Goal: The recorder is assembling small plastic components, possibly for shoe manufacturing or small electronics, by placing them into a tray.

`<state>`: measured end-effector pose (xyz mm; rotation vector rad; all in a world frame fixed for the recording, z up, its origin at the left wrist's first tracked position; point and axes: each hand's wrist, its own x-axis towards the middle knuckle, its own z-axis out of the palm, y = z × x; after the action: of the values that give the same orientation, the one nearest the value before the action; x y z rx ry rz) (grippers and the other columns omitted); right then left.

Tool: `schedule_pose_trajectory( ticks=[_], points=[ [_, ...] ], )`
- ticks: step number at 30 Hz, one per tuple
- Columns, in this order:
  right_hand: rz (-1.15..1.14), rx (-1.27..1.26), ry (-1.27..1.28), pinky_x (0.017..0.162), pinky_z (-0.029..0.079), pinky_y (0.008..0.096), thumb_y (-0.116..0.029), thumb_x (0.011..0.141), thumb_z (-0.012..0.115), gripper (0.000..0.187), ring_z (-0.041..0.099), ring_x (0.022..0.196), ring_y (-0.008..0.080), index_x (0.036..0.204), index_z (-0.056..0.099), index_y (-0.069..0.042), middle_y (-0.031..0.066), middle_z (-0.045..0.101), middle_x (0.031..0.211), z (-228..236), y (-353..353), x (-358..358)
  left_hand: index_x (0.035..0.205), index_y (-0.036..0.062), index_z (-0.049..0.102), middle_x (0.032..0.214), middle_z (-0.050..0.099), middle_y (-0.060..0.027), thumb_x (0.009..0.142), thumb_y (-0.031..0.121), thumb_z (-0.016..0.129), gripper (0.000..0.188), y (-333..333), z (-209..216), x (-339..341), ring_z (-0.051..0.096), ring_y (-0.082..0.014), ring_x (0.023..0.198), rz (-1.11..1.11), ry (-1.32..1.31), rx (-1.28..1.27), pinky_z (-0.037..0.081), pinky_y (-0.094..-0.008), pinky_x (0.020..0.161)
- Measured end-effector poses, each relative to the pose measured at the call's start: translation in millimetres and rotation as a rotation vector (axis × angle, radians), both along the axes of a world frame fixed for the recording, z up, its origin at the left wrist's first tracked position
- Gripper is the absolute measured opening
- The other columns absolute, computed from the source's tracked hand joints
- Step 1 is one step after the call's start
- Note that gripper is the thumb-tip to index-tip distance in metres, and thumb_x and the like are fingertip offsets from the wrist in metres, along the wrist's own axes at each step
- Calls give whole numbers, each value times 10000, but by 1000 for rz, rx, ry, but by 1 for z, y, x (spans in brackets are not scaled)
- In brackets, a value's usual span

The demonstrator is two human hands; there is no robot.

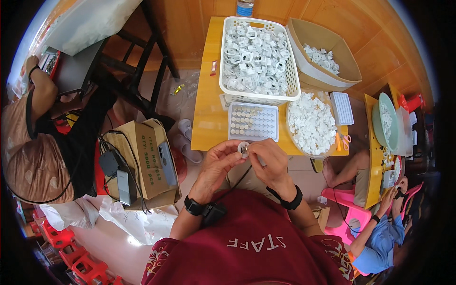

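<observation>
Between thumb and fingers, my left hand (217,166) holds a small round white plastic housing (243,148) with a dark inside, just in front of the table edge. The fingertips of my right hand (271,164) are pinched at the housing's right side; whatever they grip is too small to make out. Just beyond my hands lies a pale gridded plastic tray (267,124), its left part filled with small round silvery pieces. Behind it stands a white perforated basket (260,99) heaped with clear and white plastic housings. A round dish (290,137) piled with small white parts sits to the right.
At the right are orange-handled scissors (346,140), another pale tray (342,108) and a cardboard box (311,71) with white parts. An open carton (142,166) with a phone and cables stands left. People sit at both sides, one by a green basin (381,121).
</observation>
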<state>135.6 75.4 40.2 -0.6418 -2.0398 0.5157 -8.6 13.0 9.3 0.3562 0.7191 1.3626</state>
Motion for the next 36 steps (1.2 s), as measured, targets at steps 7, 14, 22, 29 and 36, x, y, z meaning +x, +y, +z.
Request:
schedule_pose_trajectory(
  ticks=[7,14,22,29,36],
  points=[
    [77,25,-128,542,440,309,87,653,604,239,541,647,240,854,542,-25,84,575,753,3,0,3,1067,19,567,982,603,-66,797,41,607,273,-1,-1,-1,585,-136,870,-1,150,48,496,-269,776],
    [130,-205,-44,534,437,311,76,684,599,202,541,640,242,857,547,-15,94,548,759,-3,6,5,1050,14,585,976,607,-69,798,34,608,254,0,1,-1,575,-122,858,-13,149,14,489,-254,751],
    [78,-342,-17,532,417,282,57,698,628,190,528,631,199,870,605,-21,76,520,735,2,6,10,1059,6,578,976,612,-77,832,64,572,233,6,8,4,585,-131,859,18,169,58,491,-260,760],
    [140,-570,66,587,461,245,87,717,597,169,544,683,150,863,595,1,68,503,785,2,6,18,1062,10,586,994,607,-75,831,67,577,238,6,14,10,576,-126,871,-14,260,58,486,-255,751],
    [146,-871,290,689,514,229,110,757,553,95,571,776,126,829,552,47,60,491,883,-4,1,23,1046,10,597,985,606,-61,812,67,598,241,9,16,18,568,-124,863,-19,386,122,472,-267,765]
  ],
)
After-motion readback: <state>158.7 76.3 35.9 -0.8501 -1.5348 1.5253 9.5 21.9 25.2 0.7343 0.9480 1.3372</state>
